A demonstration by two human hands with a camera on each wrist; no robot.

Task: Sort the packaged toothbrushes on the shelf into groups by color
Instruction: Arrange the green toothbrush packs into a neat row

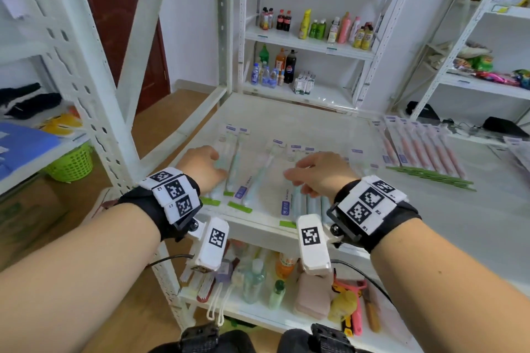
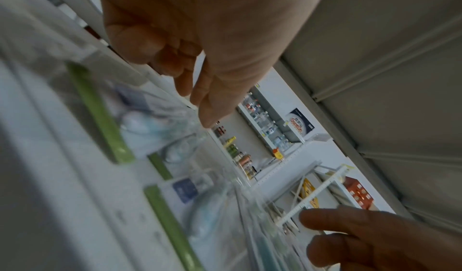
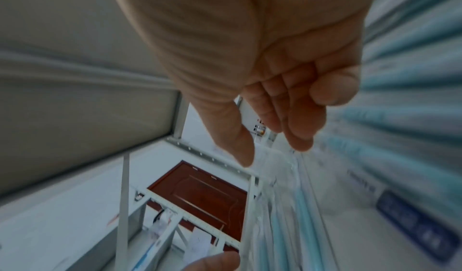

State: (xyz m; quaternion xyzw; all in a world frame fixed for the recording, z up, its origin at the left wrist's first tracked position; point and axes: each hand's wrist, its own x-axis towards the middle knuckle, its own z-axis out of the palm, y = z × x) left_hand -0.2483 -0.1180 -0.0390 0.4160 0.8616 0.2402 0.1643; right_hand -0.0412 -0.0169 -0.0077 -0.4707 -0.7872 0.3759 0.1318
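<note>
Head view, centre of frame: both hands hover low over the white shelf (image 1: 329,123), where the packaged toothbrushes lie. The left hand (image 1: 202,167) rests its loosely bent fingers (image 2: 207,105) on or just above a blue-green pack (image 1: 233,163) at centre left; contact cannot be confirmed, and nothing is gripped. The right hand (image 1: 321,173) is relaxed and empty, fingers (image 3: 297,117) extended above the blue packs (image 1: 308,203) at lower centre. A pink group (image 1: 421,149) lies at centre right, with green-edged packs (image 1: 430,176) stacked just below it.

Probable hazards: the glossy, overlapping wrappers may slide together, so lifting one pack could drag a neighbour out of its group. The pale blue and blue-green handles look alike through the film, inviting a mis-sort. Packs near the front edge of the shelf could be nudged off onto the lower shelf (image 1: 258,315).
</note>
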